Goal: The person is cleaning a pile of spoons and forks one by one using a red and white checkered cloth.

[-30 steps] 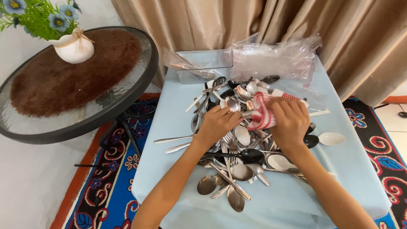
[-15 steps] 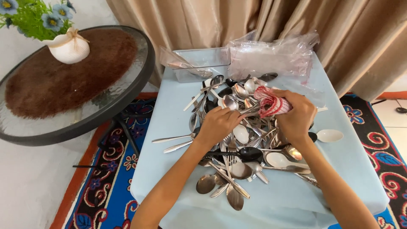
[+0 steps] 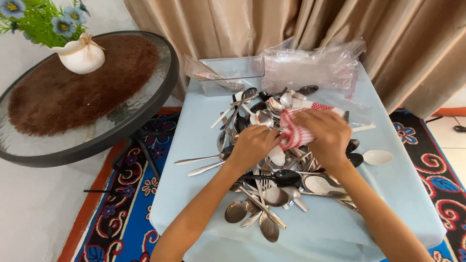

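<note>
A heap of metal, black and white spoons and forks (image 3: 272, 189) lies on a table under a light blue cloth (image 3: 204, 145). My right hand (image 3: 325, 136) grips a red-and-white checked cloth (image 3: 291, 131) above the heap. My left hand (image 3: 252, 145) is closed just left of that cloth, touching it; whatever utensil it grips is hidden by the fingers and cloth.
A clear plastic container (image 3: 228, 77) and crumpled clear plastic bags (image 3: 315, 68) sit at the table's far edge before beige curtains. A round glass table (image 3: 121, 121) with a brown mat and a white flower vase (image 3: 80, 56) stands left. A patterned rug (image 3: 121, 223) covers the floor.
Both hands have moved closer together over the heap. The checked cloth shifted left, from under my right hand toward my left hand.
</note>
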